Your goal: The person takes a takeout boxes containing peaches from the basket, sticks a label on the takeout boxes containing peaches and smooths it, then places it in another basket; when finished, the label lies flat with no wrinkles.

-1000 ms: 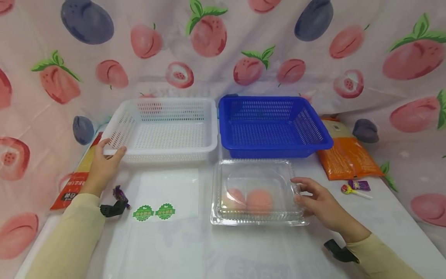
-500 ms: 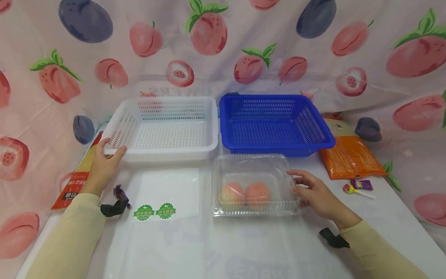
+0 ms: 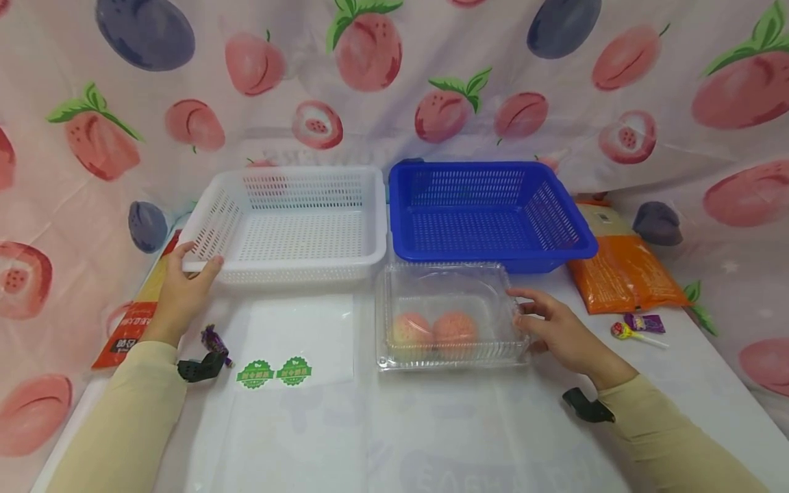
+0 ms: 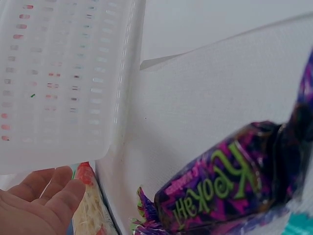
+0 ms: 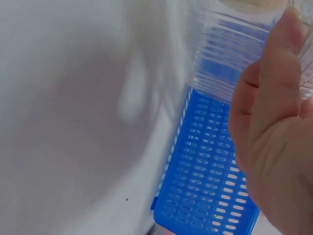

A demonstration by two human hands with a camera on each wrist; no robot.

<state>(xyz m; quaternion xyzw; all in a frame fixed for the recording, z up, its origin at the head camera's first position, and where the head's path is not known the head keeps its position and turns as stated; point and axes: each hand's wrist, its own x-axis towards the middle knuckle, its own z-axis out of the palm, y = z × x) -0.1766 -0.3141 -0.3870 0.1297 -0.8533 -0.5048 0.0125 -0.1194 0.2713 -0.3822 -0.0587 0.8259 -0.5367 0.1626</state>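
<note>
My right hand (image 3: 564,339) grips the right side of a clear plastic clamshell box (image 3: 450,287); its thumb lies along the ridged wall in the right wrist view, and the fingers are partly hidden. Two round pink-and-cream fruits (image 3: 456,335) that look like peaches sit inside. The box's far edge overlaps the front of the blue basket (image 3: 487,259) in the head view. At the front left corner of the white basket (image 3: 296,272), my left hand (image 3: 185,294) has its fingers loosely bent, fingertips right at the rim. In the left wrist view, those fingers show just beside the basket's corner.
A purple wrapped candy (image 4: 220,181) lies by the left wrist. Two green stickers (image 3: 274,374) lie on a clear sheet in front of the white basket. An orange bag (image 3: 622,274), a lollipop (image 3: 635,335) and a small purple packet (image 3: 644,322) are at the right; a red bag (image 3: 132,318) is at the left.
My right hand and the clamshell box have moved away from me, toward the blue basket, with the fruits inside. The left hand stays at the white basket's corner.
</note>
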